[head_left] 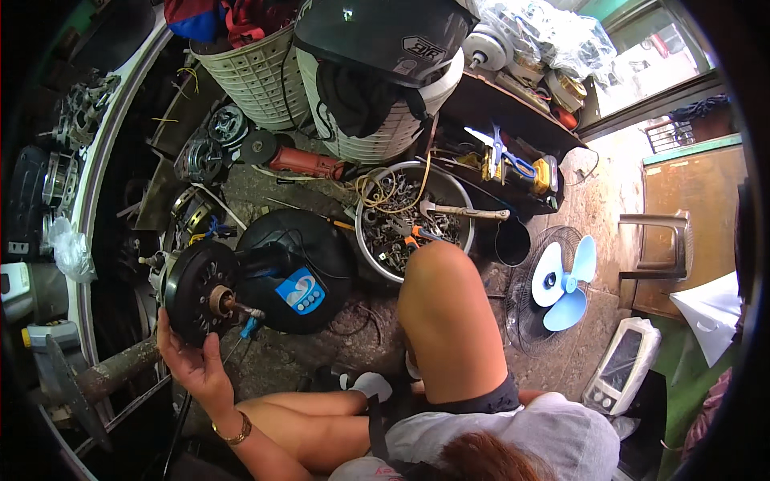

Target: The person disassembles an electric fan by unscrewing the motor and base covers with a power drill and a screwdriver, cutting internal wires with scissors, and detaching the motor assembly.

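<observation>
My left hand [196,365], with a gold watch on the wrist, is closed on the lower rim of a round black fan motor housing [199,293]. Its thumb lies on the front face and the fingers go behind. A brownish shaft [233,305] sticks out of the housing's middle. Just below the shaft is a blue-handled screwdriver [250,326]. Beside the housing rests a round black fan base [321,248] with a blue button panel [302,290]. My right hand does not show; only a bit of that arm appears behind my raised knee.
A metal basin [468,192] of small metal parts holds a hammer [473,212] and orange-handled pliers [415,234]. Nearby lie a red angle grinder [305,163], blue-handled scissors [509,155] and a fan grille with blue blades [565,321]. White baskets [257,76] stand behind, one under a black helmet [377,36].
</observation>
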`<state>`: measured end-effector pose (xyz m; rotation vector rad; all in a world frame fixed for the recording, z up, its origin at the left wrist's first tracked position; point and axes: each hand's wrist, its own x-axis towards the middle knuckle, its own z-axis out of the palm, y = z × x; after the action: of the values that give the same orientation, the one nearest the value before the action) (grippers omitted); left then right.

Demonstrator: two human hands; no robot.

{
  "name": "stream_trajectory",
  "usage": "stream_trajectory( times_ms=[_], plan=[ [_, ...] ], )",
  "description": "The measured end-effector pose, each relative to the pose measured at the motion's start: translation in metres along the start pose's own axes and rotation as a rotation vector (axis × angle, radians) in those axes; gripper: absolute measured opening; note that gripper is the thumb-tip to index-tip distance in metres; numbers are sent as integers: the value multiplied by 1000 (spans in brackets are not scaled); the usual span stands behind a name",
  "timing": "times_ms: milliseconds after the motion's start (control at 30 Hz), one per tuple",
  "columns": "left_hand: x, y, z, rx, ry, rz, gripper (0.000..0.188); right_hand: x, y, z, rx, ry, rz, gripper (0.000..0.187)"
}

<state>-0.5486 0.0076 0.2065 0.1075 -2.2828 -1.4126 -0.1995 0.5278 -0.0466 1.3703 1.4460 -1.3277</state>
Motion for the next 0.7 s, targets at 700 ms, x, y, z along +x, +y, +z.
stream_trajectory(
  times_ms=[700],
  plan=[
    [-9,20,13,563,302,406,65,-25,-97,-32,-346,-545,-255,49]
  ],
)
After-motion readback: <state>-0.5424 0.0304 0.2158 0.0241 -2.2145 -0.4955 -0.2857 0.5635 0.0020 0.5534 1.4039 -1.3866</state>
